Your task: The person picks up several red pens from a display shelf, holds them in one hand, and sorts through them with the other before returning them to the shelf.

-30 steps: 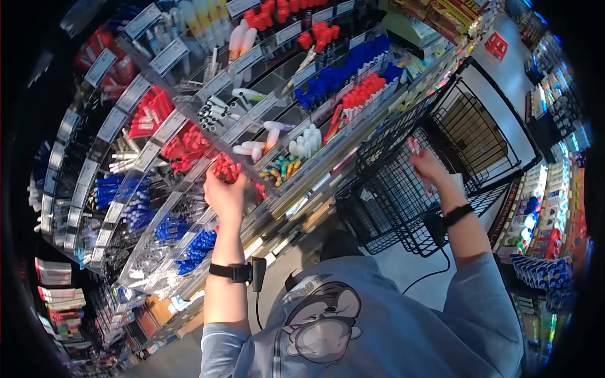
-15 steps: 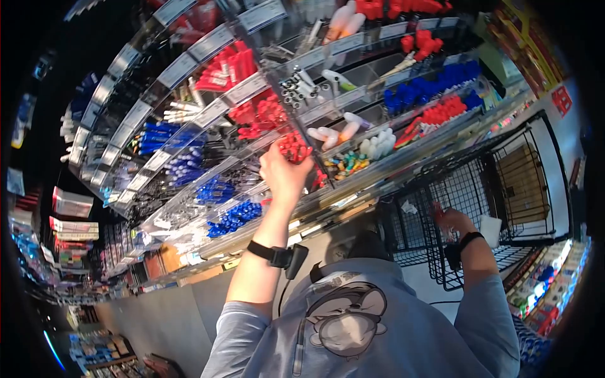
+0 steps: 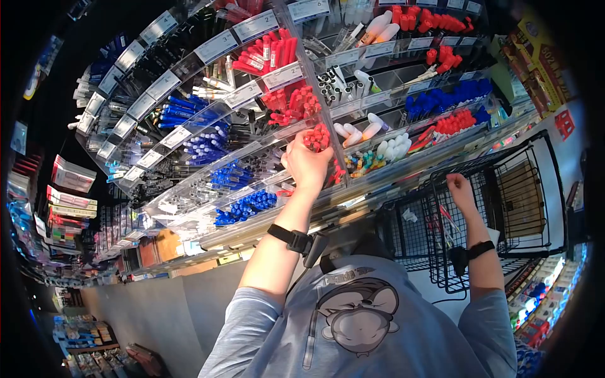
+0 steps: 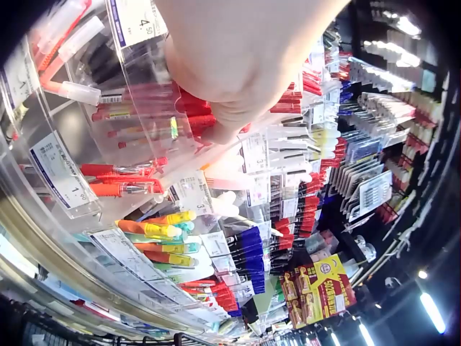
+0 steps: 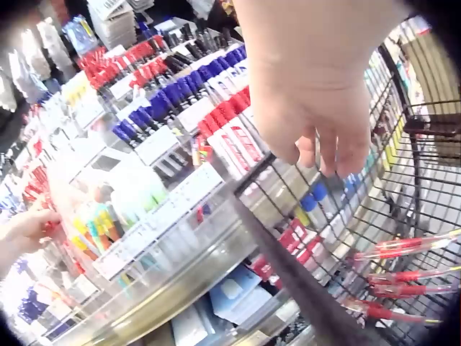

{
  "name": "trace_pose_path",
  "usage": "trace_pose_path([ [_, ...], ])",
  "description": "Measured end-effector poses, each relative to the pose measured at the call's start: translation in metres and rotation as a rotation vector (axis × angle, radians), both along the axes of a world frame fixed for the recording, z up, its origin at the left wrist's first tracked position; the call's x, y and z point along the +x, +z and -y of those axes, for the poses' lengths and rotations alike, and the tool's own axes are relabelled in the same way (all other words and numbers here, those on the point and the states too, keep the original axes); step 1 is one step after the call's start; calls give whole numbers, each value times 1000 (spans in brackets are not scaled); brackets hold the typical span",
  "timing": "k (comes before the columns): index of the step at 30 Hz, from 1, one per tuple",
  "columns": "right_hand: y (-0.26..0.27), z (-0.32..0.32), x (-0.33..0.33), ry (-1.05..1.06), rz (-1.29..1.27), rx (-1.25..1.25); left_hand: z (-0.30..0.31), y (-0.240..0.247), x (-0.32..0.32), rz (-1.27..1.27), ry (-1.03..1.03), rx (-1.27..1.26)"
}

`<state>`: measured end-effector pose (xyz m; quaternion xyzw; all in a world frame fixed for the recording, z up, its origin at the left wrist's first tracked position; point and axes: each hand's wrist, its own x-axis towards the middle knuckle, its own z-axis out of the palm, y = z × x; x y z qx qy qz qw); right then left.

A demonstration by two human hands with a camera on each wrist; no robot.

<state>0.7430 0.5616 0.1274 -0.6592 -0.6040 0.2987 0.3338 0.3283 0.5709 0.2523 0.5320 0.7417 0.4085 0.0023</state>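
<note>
At the rack, the left hand point(image 3: 307, 165) has its fingers round a cluster of red-capped pens point(image 3: 317, 137) standing in a clear compartment. The left wrist view shows the thumb and fingers of the left hand point(image 4: 230, 79) against red pens point(image 4: 194, 112), the fingertips partly hidden. Over the black wire cart, the right hand point(image 3: 462, 191) holds nothing. Seen from the right wrist, that right hand point(image 5: 317, 122) hangs with loosely bent fingers, and several red pens point(image 5: 410, 290) lie in the cart below it.
The tiered rack carries blue pens point(image 3: 249, 208), white-capped markers point(image 3: 394, 148) and price labels point(image 3: 217, 47). The cart's wire rim point(image 3: 554, 183) stands close beside the rack's front edge. More shelves point(image 3: 542, 296) line the far right.
The right hand has let go of the red pens, which now lie in the cart, and has risen above them. The left hand stays at the red pens while the head view has shifted.
</note>
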Motion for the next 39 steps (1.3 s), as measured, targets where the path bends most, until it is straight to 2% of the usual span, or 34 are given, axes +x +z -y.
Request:
trace_pose_path([
  [4,32,0,-47,79,-44,40,0,2,-1,-13,-2,2],
  [6,54,8,-77,113,-53,46,-3,-4,-5,84,-48,66],
  [11,85,20,-131,235,-141,54,-1,-1,-9,234,-96,44],
  [13,105,26,-158,381,-246,6,1,1,-11,305,-111,15],
  [14,110,26,-171,377,-245,6,1,0,-13,339,-131,17],
  [16,120,21,-198,552,-239,14,1,1,-15,357,-146,32],
  [19,124,15,-237,662,-350,125,1,2,-16,400,-165,67],
  [22,134,4,-267,710,-264,76,0,-4,-24,436,-236,81],
  [25,123,-11,-281,746,-317,17,8,14,-30,450,-233,-61],
  [29,127,-12,-302,723,-241,-84,6,12,-39,481,-250,-52],
  [31,132,-11,-309,666,-327,-253,8,12,-42,485,-263,-67],
  [37,118,-22,-321,586,-352,-150,6,3,-47,511,-343,-121],
  [39,123,-18,-323,557,-288,-116,10,5,-44,484,-391,-75],
])
